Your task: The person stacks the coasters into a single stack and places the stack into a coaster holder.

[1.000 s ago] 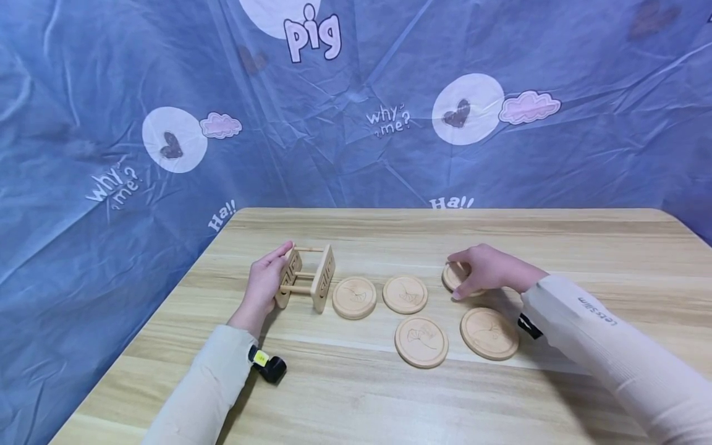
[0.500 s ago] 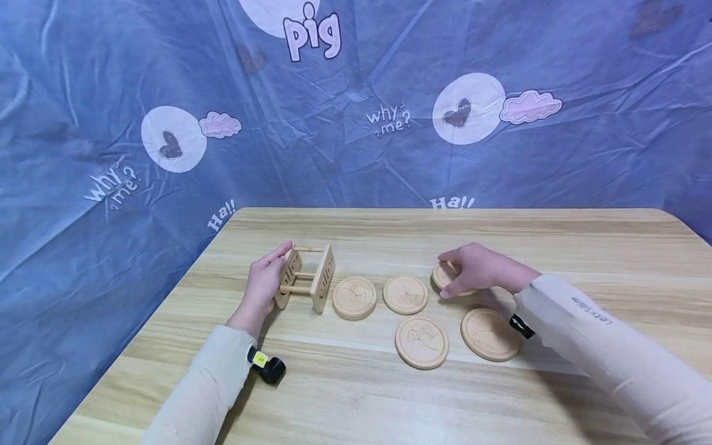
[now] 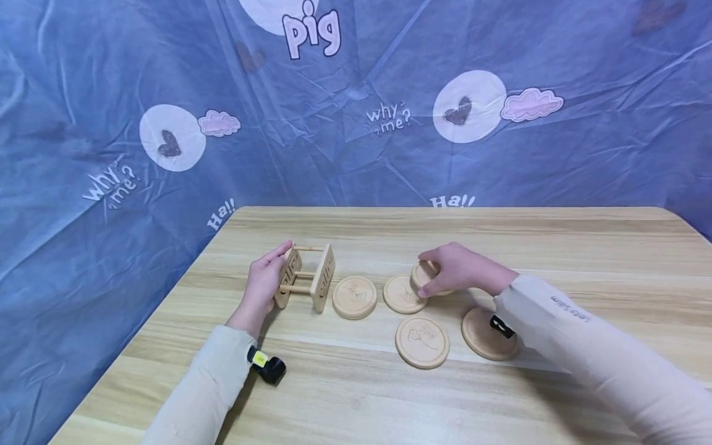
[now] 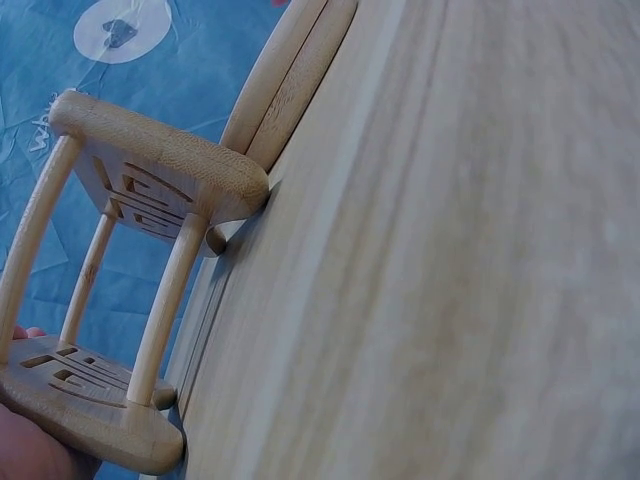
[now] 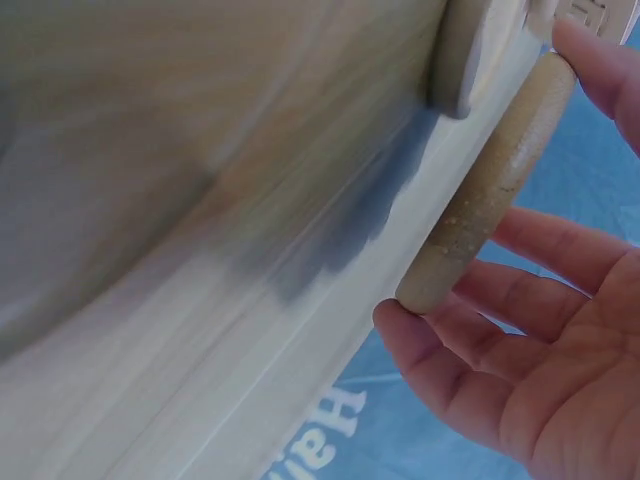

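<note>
My left hand (image 3: 264, 281) grips the left side panel of a wooden coaster rack (image 3: 324, 278), which has cut-out side panels joined by round rods. In the left wrist view the rack (image 4: 160, 165) stands on the table, part of the hand (image 4: 35, 450) at its lower panel. My right hand (image 3: 461, 269) holds a round wooden coaster (image 3: 421, 276) by its rim, thumb and fingertips on opposite edges. From the head, this coaster overlaps the right edge of another engraved coaster (image 3: 402, 295). The right wrist view shows the held coaster (image 5: 490, 185) raised off the tabletop.
Beside the rack lie two stacked coasters (image 3: 354, 298); the left wrist view shows both rims (image 4: 290, 85). Nearer the front are a coaster with a leaf engraving (image 3: 422, 343) and another coaster (image 3: 484, 337) under the right wrist. A blue printed cloth (image 3: 356, 142) hangs behind the table (image 3: 345, 395).
My right hand has carried its coaster leftward, from the far right of the group to the edge of the middle back coaster. The left hand and rack have stayed put.
</note>
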A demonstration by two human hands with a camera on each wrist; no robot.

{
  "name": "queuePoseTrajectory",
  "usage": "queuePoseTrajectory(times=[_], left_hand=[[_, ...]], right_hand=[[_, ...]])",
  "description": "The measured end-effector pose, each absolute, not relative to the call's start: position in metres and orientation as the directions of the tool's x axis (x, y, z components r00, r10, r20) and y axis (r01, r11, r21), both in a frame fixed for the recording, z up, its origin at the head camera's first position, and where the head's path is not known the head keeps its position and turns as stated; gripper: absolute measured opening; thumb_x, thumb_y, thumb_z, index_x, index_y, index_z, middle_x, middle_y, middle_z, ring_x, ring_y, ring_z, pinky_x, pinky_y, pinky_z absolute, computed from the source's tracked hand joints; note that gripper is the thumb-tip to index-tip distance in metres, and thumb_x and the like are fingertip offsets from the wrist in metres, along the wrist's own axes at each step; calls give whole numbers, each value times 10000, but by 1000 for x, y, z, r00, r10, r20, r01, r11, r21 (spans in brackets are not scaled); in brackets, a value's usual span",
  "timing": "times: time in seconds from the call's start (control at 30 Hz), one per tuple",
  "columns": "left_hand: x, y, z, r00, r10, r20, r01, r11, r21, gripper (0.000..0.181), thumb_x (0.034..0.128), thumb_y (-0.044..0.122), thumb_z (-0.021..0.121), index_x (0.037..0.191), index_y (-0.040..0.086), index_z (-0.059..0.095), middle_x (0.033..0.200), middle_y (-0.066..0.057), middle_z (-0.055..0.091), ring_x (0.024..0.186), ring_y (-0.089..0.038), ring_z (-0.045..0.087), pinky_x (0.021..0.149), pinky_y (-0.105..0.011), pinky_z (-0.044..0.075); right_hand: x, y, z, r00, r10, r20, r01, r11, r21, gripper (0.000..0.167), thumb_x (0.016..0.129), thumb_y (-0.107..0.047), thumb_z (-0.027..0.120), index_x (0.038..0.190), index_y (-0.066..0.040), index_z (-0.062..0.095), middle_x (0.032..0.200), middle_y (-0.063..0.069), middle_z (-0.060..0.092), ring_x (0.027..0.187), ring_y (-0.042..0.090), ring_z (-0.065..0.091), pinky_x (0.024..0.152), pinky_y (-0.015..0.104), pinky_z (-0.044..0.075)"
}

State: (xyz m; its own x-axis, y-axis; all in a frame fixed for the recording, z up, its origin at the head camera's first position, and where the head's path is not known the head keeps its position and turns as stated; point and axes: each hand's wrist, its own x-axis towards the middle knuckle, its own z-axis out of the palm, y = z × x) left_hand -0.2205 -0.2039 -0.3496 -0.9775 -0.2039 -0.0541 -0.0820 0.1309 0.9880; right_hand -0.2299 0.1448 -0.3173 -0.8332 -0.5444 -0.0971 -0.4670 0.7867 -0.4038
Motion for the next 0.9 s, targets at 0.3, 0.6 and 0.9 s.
queuePoseTrajectory(times=[0.3,0.6,0.9], left_hand=[[-220,-205,-349,-977,-206,-58,-86,127,988,378,956,128,427,1325,99,501,1419,-6,434,1347,-175,325,1112,-296,280],[-220,-205,-348,-978,-201,-57,-86,139,986,381,957,137,420,1328,113,501,1422,0,431,1346,-165,323,1111,-291,279],[-220,-205,-349,-978,-201,-57,-88,148,985,378,959,129,414,1326,113,503,1419,6,435,1351,-163,317,1114,-290,274]], right_hand=[[-229,120,-316,-819,-563,-112,-480,779,-403,786,664,-405,775,1267,31,522,968,102,651,876,220,566,816,394,491],[-225,98,-312,-811,-573,-116,-479,765,-430,783,660,-391,785,1282,4,519,1054,121,646,925,210,569,841,369,495],[-221,80,-311,-792,-602,-102,-513,746,-424,754,661,-387,786,1272,-18,541,1092,116,644,975,218,572,887,371,480]])
